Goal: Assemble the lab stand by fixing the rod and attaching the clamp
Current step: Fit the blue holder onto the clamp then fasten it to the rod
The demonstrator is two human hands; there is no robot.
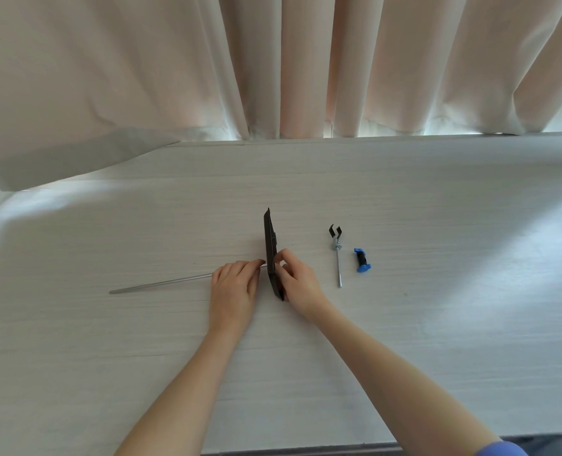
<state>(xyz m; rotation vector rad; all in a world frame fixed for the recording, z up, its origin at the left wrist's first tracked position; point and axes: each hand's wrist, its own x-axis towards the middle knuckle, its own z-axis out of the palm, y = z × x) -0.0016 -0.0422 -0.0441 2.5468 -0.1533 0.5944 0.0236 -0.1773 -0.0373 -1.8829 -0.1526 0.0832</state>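
The black base plate (pixel 270 245) stands on its edge in the middle of the white table. A long silver rod (pixel 161 284) lies to its left, its right end meeting the plate. My left hand (pixel 235 287) is closed around the rod right beside the plate. My right hand (pixel 296 278) pinches at the plate's right face with thumb and fingers; whatever small part it may hold is hidden. To the right lie the clamp (pixel 336 248), with black prongs and a thin metal stem, and a blue and black boss head (pixel 361 260).
The white wood-grain table (pixel 437 324) stretches wide on both sides. Pale curtains (pixel 306 77) hang behind its far edge. A grey ledge (pixel 59 159) juts in at the back left. The table's near edge runs along the bottom.
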